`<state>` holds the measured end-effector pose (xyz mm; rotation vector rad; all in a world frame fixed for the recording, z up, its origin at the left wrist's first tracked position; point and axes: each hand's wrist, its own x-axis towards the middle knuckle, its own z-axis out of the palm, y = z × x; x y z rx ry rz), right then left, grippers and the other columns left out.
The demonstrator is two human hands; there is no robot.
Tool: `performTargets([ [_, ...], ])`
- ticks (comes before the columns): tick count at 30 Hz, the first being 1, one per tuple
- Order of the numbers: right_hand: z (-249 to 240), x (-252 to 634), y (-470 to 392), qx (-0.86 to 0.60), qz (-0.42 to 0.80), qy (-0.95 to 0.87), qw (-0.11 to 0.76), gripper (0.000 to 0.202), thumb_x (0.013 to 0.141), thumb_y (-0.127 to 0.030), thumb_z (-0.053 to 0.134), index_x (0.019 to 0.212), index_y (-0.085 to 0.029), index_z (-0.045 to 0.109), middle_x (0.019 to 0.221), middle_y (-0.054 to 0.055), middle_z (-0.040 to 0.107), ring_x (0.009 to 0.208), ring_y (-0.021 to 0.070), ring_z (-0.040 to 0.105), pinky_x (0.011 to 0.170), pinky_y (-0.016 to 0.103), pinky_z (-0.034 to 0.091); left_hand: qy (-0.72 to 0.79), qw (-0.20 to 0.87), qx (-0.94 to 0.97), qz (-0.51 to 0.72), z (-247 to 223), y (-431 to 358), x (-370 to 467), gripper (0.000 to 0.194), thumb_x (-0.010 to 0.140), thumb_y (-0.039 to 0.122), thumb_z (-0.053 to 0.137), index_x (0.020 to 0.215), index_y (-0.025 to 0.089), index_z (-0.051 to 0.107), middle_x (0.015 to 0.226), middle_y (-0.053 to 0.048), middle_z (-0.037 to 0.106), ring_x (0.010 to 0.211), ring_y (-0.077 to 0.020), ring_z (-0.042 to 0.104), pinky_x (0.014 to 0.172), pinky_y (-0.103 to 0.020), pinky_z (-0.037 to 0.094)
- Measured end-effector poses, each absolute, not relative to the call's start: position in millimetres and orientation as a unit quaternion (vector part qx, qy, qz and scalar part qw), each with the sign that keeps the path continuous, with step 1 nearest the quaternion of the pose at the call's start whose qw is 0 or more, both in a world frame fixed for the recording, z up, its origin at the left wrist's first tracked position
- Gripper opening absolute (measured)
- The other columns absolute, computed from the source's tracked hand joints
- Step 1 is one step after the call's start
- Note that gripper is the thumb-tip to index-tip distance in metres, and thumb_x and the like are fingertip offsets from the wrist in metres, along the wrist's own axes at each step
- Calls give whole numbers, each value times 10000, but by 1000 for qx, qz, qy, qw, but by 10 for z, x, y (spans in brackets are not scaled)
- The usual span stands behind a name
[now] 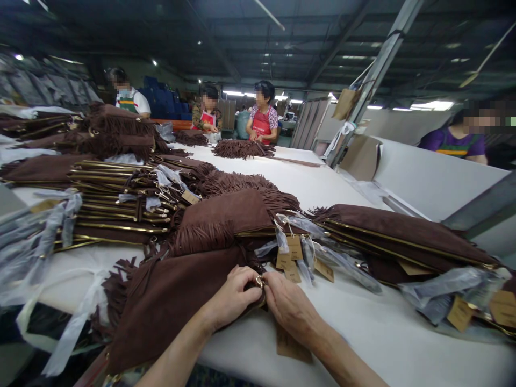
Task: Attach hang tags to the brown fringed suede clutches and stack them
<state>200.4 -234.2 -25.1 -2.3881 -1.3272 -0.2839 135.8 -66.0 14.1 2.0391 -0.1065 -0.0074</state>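
Note:
A dark brown fringed pouch (173,301) lies at the table's near edge, its fringe toward the left. My left hand (237,295) is closed at the pouch's right corner, thumb and fingers pinching a small gold metal ring (259,280). Close against it, my right hand (284,301) has its fingers pressed together at the other side of the ring; whatever its fingertips hold is hidden. A brown cardboard tag (292,344) hangs below my right hand. Just beyond the hands lies another fringed pouch (226,215) with paper tags (291,252).
Stacked brown pouches with gold zippers (121,204) fill the left of the white table (355,322). More pouches (403,236) with plastic-wrapped parts lie at the right. White strips (80,317) hang at the near left. Several people stand farther back, beside a metal post (374,70).

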Motion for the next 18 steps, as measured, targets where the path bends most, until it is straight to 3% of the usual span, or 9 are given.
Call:
performTargets([
  [7, -162, 1927, -2277, -835, -7, -450, 318, 194, 987, -189, 297, 967, -209, 489, 816, 48, 621, 718, 190, 606, 639, 316, 451, -35, 569, 822, 16, 58, -641, 1383, 138, 763, 228, 526, 631, 187, 522, 773, 0, 599, 843, -185, 514, 872, -290, 347],
  [11, -100, 1887, -2244, -827, 56, -408, 382, 228, 1002, -232, 291, 951, -211, 512, 852, 51, 642, 778, 189, 617, 703, 325, 476, -27, 564, 825, 36, -1, -668, 1395, 154, 775, 243, 558, 633, 183, 552, 761, 9, 597, 840, -180, 540, 1000, -326, 295],
  [15, -137, 1952, -2225, -829, 53, -404, 382, 226, 997, -243, 280, 969, -214, 503, 878, 56, 650, 816, 197, 624, 733, 334, 477, -1, 567, 821, 61, -29, -664, 1428, 159, 771, 232, 597, 623, 179, 575, 772, 8, 621, 839, -178, 571, 1090, -367, 230],
  [18, -141, 2025, -2230, -849, 17, -432, 305, 204, 965, -238, 296, 936, -201, 495, 853, 77, 625, 775, 213, 611, 689, 339, 467, 8, 585, 808, 71, -36, -640, 1430, 124, 761, 216, 614, 643, 179, 613, 794, 1, 659, 852, -184, 591, 1083, -370, 264],
])
